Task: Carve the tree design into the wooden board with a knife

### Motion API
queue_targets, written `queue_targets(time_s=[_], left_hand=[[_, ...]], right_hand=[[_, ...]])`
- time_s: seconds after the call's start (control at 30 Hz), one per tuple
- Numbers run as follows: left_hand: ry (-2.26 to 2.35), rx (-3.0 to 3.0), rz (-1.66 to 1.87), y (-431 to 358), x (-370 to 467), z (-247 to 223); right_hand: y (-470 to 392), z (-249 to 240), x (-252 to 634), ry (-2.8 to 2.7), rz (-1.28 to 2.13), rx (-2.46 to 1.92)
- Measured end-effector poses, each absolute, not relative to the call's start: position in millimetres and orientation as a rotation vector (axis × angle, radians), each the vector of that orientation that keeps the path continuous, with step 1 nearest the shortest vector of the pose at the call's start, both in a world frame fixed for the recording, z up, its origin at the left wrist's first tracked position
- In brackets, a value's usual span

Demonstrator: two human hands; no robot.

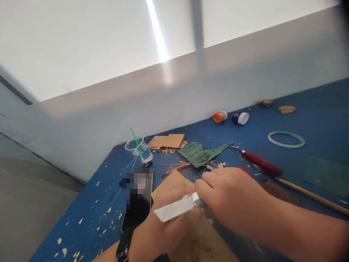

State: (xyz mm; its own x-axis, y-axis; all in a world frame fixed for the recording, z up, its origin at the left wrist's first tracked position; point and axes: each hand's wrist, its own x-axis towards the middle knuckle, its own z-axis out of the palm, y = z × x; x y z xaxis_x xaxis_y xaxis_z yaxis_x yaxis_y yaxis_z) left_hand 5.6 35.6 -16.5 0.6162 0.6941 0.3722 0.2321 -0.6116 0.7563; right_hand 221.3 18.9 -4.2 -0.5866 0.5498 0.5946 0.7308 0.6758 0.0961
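Observation:
Near the lower middle, my left hand (169, 218) and my right hand (223, 189) meet over a brown sheet or board (201, 240). A white folded strip (174, 210) lies across the back of my left hand, with its small folded end (195, 199) at the fingertips of my right hand. The fingers of my right hand are curled and pinched at that end. My left hand's fingers are bent under the strip and partly hidden, so what they grip cannot be made out. A dark watch band (124, 245) circles my left wrist.
Left of my hands lies a phone (136, 213); behind it stands a plastic cup (141, 151) with a green straw. Beyond are wooden pieces (173, 141), green sandpaper (197, 154), shavings and two small jars (240, 118). A red-handled tool (261, 163), stick (311, 194) and ring (286, 139) lie right.

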Motion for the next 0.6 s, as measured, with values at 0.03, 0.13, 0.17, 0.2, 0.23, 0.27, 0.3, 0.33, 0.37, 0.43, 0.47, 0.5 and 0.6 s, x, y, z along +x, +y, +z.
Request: queue_targets(time_s=[0.03,0.13,0.17,0.2,0.23,0.27,0.3,0.33,0.37,0.43,0.47,0.5,0.6], left_hand=[[0.702,2.164,0.846,39,4,-15],[0.7,2.151,0.782,45,0,-15],[0.714,2.147,0.782,46,-1,-16],[0.728,2.145,0.789,46,-1,-17],[0.736,2.148,0.796,46,-1,-18],[0.736,2.155,0.8,46,0,-18],[0.727,2.165,0.798,45,1,-18],[0.714,2.179,0.793,44,2,-18],[0.705,2.193,0.792,42,3,-16],[0.715,2.213,0.816,37,6,-13],[0.732,2.218,0.844,35,6,-12],[0.754,2.222,0.878,32,6,-11],[0.815,2.221,0.982,26,5,-15]], right_hand=[[21,-6,222,-2.364,-0.473,-0.949],[24,-9,223,-2.359,-0.513,-0.891],[24,-10,223,-2.354,-0.522,-0.885],[25,-11,222,-2.351,-0.527,-0.883],[26,-11,222,-2.349,-0.529,-0.884],[27,-12,222,-2.351,-0.527,-0.883],[28,-12,221,-2.353,-0.523,-0.879],[29,-11,221,-2.355,-0.523,-0.872],[29,-10,220,-2.354,-0.529,-0.859],[29,-8,218,-2.344,-0.554,-0.847],[27,-7,216,-2.34,-0.561,-0.847],[25,-7,214,-2.334,-0.562,-0.854],[18,-5,208,-2.307,-0.53,-0.898]])
